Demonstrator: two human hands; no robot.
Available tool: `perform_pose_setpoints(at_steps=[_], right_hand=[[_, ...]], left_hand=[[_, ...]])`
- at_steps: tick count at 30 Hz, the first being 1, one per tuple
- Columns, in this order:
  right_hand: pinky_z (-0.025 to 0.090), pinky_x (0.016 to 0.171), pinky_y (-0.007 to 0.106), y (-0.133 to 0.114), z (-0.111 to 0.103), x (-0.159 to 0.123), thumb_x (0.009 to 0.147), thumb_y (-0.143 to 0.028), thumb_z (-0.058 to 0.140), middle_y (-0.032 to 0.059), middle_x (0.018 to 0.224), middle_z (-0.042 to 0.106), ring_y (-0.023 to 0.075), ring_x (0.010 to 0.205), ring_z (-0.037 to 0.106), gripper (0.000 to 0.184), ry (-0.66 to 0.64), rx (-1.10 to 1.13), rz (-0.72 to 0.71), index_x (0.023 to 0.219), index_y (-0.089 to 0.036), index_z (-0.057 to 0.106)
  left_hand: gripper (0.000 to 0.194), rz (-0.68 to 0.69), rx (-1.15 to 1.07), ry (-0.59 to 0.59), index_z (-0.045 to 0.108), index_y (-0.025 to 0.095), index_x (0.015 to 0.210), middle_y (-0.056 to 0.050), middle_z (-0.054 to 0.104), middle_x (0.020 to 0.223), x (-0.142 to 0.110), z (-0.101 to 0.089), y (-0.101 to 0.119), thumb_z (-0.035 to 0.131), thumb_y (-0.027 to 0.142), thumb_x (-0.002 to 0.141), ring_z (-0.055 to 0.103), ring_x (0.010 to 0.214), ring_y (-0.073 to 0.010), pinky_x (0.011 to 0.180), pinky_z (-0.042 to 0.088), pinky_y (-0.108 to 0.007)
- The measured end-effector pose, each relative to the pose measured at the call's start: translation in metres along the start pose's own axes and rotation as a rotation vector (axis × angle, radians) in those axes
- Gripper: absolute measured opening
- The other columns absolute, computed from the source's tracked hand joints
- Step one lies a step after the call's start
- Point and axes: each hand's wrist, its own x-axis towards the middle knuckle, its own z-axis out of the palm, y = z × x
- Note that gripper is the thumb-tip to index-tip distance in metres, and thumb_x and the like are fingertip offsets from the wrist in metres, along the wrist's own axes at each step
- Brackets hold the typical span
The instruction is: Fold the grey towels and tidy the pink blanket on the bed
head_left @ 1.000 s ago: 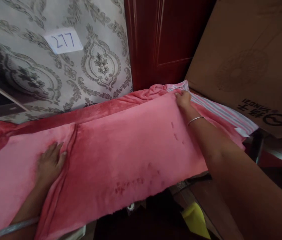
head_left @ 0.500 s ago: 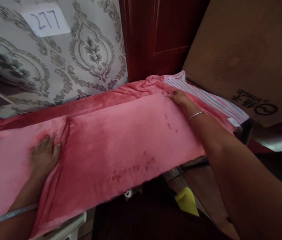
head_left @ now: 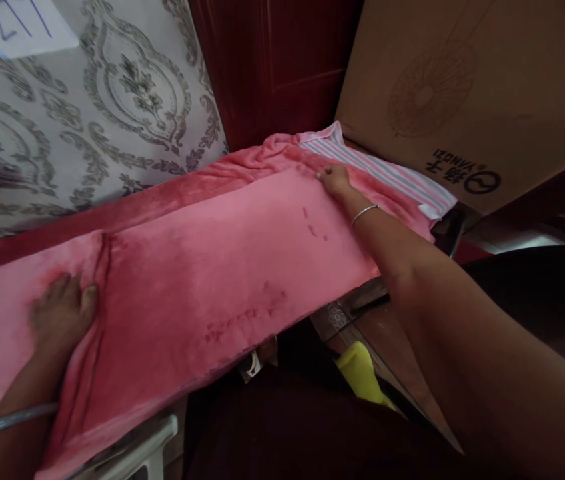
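Observation:
A pink plush blanket [head_left: 242,233] is spread lengthwise in front of me, with dark rubbed marks in its pile and a fold [head_left: 93,320] running across it on the left. My left hand [head_left: 62,312] lies flat on the blanket just left of that fold, fingers stretched out. At the far right end, my right hand [head_left: 335,180] has its fingers curled together at the blanket's edge, pinching it; the fingertips are partly hidden. Beyond that hand lies a striped pink, grey and white cloth part [head_left: 387,167].
Patterned wallpaper [head_left: 137,87] with a numbered paper [head_left: 19,27] rises behind, beside a dark red door [head_left: 287,67]. A large cardboard box [head_left: 487,87] stands at the back right. Below the blanket's front edge are a white plastic stool [head_left: 155,443] and a yellow object [head_left: 361,373].
The view has shifted, so everything sits further left in it. Both hands stay at about the same places on the blanket, and the right fingers look more curled.

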Motion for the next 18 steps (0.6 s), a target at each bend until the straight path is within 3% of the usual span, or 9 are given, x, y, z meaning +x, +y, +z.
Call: perform_pose_setpoints(at_steps=[4, 7, 11, 15, 18], right_hand=[[0.050, 0.081, 0.034, 0.008, 0.011, 0.019, 0.093, -0.044, 0.059, 0.0025, 0.073, 0.052, 0.0232, 0.091, 0.059, 0.030, 0.139, 0.060, -0.054, 0.073, -0.021, 0.056], [0.050, 0.084, 0.036, 0.015, 0.019, 0.025, 0.094, -0.047, 0.056, 0.0047, 0.076, 0.055, 0.0258, 0.097, 0.060, 0.033, 0.110, 0.125, -0.096, 0.076, -0.019, 0.058], [0.050, 0.082, 0.038, 0.019, 0.024, 0.028, 0.092, -0.042, 0.063, 0.0043, 0.072, 0.053, 0.0276, 0.095, 0.062, 0.031, 0.027, 0.101, -0.040, 0.074, -0.018, 0.059], [0.050, 0.079, 0.033, 0.015, 0.025, 0.038, 0.091, -0.042, 0.067, 0.0021, 0.073, 0.052, 0.0222, 0.088, 0.061, 0.030, -0.042, 0.055, -0.017, 0.075, -0.019, 0.055], [0.048, 0.077, 0.030, 0.007, 0.027, 0.049, 0.093, -0.044, 0.064, 0.0018, 0.077, 0.054, 0.0177, 0.083, 0.060, 0.032, -0.094, 0.028, -0.055, 0.077, -0.019, 0.053]], left_hand=[[0.082, 0.009, 0.001, 0.000, 0.046, -0.010, 0.144, -0.033, 0.041, 0.154, 0.001, 0.002, 0.000, 0.013, 0.046, 0.093, 0.037, 0.147, -0.0434, 0.115, 0.033, -0.065], [0.078, -0.002, 0.013, 0.016, 0.047, -0.008, 0.144, -0.032, 0.044, 0.153, 0.001, 0.002, -0.001, 0.017, 0.043, 0.093, 0.040, 0.145, -0.0425, 0.115, 0.035, -0.063], [0.074, 0.000, 0.044, -0.007, 0.050, -0.004, 0.143, -0.029, 0.049, 0.150, 0.004, -0.004, -0.001, 0.023, 0.044, 0.092, 0.045, 0.141, -0.0415, 0.111, 0.040, -0.062], [0.077, 0.185, 0.045, 0.073, 0.051, -0.001, 0.142, -0.027, 0.052, 0.147, 0.023, -0.010, 0.020, 0.023, 0.050, 0.092, 0.047, 0.139, -0.0398, 0.114, 0.039, -0.057], [0.071, 0.353, 0.023, 0.036, 0.054, -0.002, 0.138, -0.027, 0.054, 0.144, 0.050, -0.008, 0.048, 0.024, 0.044, 0.094, 0.046, 0.140, -0.0351, 0.117, 0.036, -0.050]])
